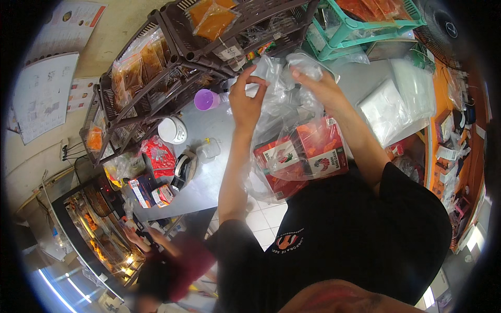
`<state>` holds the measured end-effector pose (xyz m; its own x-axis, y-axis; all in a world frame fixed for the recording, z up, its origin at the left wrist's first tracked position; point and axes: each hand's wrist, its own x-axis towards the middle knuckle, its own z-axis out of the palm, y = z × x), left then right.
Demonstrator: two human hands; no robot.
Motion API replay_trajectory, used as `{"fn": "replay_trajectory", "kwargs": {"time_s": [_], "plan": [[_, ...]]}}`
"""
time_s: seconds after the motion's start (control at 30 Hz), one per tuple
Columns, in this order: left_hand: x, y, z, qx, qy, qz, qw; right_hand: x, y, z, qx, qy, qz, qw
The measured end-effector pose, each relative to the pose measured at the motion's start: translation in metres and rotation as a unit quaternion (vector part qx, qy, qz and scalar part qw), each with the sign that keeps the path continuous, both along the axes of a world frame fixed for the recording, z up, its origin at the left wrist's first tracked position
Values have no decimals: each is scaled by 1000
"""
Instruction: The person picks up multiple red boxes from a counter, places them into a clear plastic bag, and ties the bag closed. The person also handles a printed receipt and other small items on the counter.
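Note:
Two red printed cardboard boxes [324, 150] sit side by side near my body, inside a large clear plastic bag [260, 129]. My left hand [246, 98] is raised over the grey table, thumb and forefinger pinched together at the edge of the clear plastic. To its right, my right hand [321, 89] grips a bunched part of clear plastic, thumb extended and the other fingers partly hidden. Beyond both hands lies more crumpled clear plastic [270, 74]. A clear lidded container [332, 72] shows partly behind my right hand.
Brown plastic racks [172, 66] with filled sachets line the back. A purple cup [206, 99], a white kitchen scale [172, 130] and a tape dispenser [183, 168] stand left. Flat plastic bags [385, 111] lie right, below a green rack [352, 31]. Another person [176, 262] works lower left.

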<state>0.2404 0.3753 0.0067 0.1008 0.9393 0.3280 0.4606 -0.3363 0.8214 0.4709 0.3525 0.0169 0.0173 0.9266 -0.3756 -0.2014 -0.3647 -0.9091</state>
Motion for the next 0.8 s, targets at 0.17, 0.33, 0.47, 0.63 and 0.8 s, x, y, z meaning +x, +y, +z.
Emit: {"fn": "replay_trajectory", "kwargs": {"time_s": [0.17, 0.33, 0.47, 0.63, 0.8], "plan": [[23, -14, 39, 35, -15, -66, 997, -13, -3, -24, -20, -38, -3, 999], [37, -20, 55, 38, -103, 30, 994, -5, -4, 24, -53, 185, -25, 981], [21, -13, 31, -134, -158, -93, 974, 8, -5, 20, -83, 244, -21, 966], [-2, -65, 96, -105, 76, -73, 989, 35, 0, 3, 6, 415, -70, 907], [-34, -179, 158, -226, 202, -14, 953, 76, -3, 50, 207, 596, 180, 755]]}}
